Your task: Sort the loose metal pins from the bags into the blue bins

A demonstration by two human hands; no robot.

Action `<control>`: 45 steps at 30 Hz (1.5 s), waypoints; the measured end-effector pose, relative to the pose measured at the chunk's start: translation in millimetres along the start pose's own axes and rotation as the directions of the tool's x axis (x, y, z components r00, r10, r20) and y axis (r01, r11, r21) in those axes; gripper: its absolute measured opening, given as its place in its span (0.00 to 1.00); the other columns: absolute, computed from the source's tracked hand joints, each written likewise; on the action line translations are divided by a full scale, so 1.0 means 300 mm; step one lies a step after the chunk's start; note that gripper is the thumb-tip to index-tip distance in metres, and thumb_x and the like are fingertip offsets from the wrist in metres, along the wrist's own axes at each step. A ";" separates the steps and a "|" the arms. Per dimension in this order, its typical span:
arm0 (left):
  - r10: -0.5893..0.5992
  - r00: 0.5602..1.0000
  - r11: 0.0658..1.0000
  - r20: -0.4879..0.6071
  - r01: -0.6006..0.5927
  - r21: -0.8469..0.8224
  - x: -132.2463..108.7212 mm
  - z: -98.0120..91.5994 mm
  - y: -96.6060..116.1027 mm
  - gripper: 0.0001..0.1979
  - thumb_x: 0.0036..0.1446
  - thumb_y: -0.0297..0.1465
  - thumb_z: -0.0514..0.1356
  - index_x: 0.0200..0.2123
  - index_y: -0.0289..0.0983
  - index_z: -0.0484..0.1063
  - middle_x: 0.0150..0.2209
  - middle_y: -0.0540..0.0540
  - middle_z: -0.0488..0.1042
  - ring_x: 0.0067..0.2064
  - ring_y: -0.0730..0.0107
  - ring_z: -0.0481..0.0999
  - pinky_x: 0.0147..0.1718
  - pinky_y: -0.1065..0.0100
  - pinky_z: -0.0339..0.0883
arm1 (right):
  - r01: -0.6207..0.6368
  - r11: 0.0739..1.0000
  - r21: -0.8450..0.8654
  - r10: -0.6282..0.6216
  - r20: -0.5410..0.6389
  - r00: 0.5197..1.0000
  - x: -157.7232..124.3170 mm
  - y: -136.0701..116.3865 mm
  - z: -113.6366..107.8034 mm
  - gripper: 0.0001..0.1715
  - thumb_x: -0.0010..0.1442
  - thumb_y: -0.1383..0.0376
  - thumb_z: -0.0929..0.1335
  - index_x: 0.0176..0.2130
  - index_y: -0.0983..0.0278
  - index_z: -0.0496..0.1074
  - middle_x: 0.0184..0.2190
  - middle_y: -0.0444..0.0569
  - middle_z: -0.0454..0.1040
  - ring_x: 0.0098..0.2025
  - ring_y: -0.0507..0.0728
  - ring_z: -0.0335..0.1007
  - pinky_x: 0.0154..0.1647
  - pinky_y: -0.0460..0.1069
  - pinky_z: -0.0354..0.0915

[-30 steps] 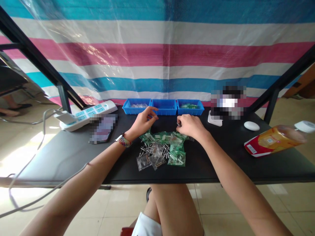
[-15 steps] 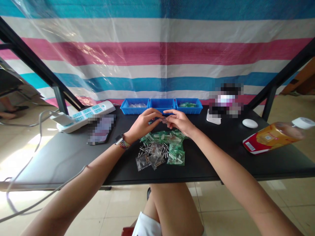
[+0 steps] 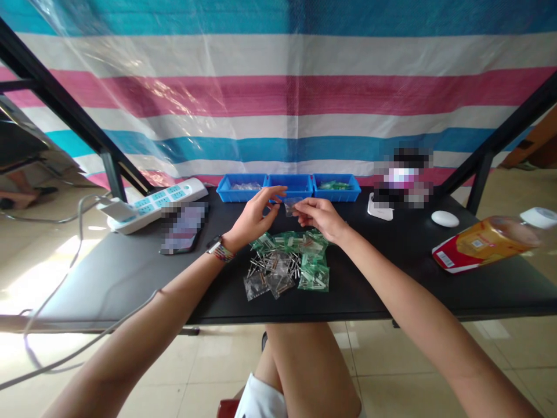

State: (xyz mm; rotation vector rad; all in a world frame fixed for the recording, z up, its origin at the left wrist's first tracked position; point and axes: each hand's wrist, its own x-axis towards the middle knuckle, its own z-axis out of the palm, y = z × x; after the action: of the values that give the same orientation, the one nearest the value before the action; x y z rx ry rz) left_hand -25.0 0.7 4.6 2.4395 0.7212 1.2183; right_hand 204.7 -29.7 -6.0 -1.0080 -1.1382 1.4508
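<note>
Between finger and thumb, my right hand (image 3: 321, 216) pinches a small clear plastic bag (image 3: 290, 206) in front of the blue bins. Just left of that bag is my left hand (image 3: 260, 212), its fingers and thumb spread apart and nothing visible in them. Below both hands lies a pile of green plastic bags (image 3: 314, 273) holding thin pieces. Loose metal pins (image 3: 257, 262) and clear bags with brown pieces (image 3: 278, 283) lie beside them on the black table (image 3: 369, 296).
Three joined blue bins (image 3: 289, 184) stand at the back; the left one has clear bags, the right one green bags. A power strip (image 3: 161, 200) and a phone (image 3: 185, 227) lie left. A drink bottle (image 3: 487, 241), a white oval object (image 3: 444, 219) and a white stand (image 3: 380, 208) are right.
My left hand has come away from the clear bag and its fingers have opened. My right hand keeps the bag, which now shows more fully.
</note>
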 end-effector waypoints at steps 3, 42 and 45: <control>0.069 0.997 0.995 0.018 -0.070 0.076 0.001 -0.006 0.009 0.16 0.73 0.31 0.60 0.60 0.43 0.77 0.62 0.39 0.76 0.60 0.56 0.78 0.59 0.52 0.75 | -0.054 0.996 0.074 0.053 0.022 0.998 0.004 0.003 0.001 0.25 0.47 0.50 0.85 0.36 0.64 0.81 0.34 0.51 0.84 0.29 0.51 0.75 0.30 0.45 0.73; 0.060 0.996 0.996 0.062 -0.065 0.069 0.003 0.023 0.046 0.15 0.68 0.34 0.66 0.56 0.42 0.79 0.59 0.39 0.78 0.61 0.52 0.77 0.62 0.48 0.73 | -0.006 0.998 -0.069 0.008 0.032 0.999 0.023 -0.043 -0.026 0.42 0.36 0.49 0.87 0.27 0.59 0.58 0.20 0.38 0.70 0.24 0.51 0.72 0.25 0.44 0.67; 0.011 0.999 0.999 -0.031 -0.010 0.046 0.004 0.029 0.036 0.09 0.71 0.39 0.64 0.42 0.41 0.81 0.42 0.44 0.83 0.46 0.59 0.81 0.53 0.54 0.75 | -0.027 1.000 0.002 0.026 0.099 0.995 0.012 -0.034 -0.010 0.36 0.43 0.46 0.85 0.30 0.60 0.64 0.28 0.43 0.78 0.27 0.51 0.75 0.29 0.46 0.72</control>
State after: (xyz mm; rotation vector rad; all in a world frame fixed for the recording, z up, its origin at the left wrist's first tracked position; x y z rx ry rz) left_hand -14.1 -8.1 5.5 2.4693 0.7540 1.2596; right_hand 209.1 -25.0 3.3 -0.9605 -1.1970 1.5379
